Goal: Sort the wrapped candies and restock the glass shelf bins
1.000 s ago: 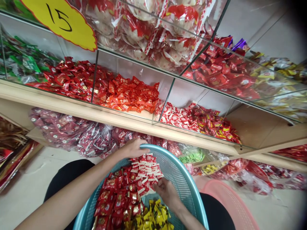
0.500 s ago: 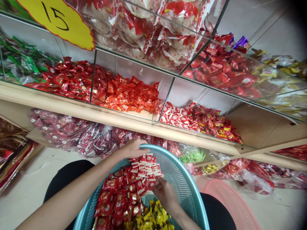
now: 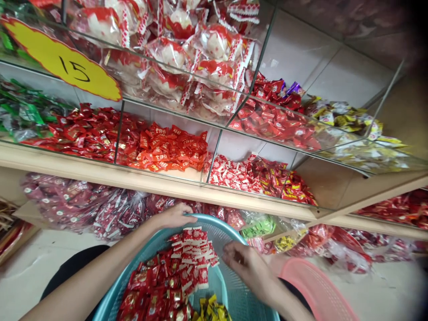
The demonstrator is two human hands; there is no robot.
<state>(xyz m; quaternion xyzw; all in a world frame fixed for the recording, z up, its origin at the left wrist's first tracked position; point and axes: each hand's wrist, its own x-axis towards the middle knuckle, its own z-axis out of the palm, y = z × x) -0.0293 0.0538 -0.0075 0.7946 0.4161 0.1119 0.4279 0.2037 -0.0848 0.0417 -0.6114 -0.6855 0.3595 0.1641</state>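
Left hand (image 3: pixel 175 216) clasping teal basket (image 3: pixel 219 222) rim — right hand (image 3: pixel 248 266) unclenched — three candy piles (image 3: pixel 195 252) inside.

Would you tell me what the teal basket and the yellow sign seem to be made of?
The teal basket looks like smooth, glossy plastic, judging by its rounded, shiny rim and mesh wall. The yellow sign may be card or thin plastic, fairly matte; its flat, scalloped shape fits either.

Red-and-white sweets (image 3: pixel 194 249), dark-red sweets (image 3: pixel 147 281) and yellow sweets (image 3: pixel 212 310) are being carried in the turquoise mesh basket (image 3: pixel 219 234); orange-red sweets (image 3: pixel 174 149), by the wooden shelf (image 3: pixel 167 183).
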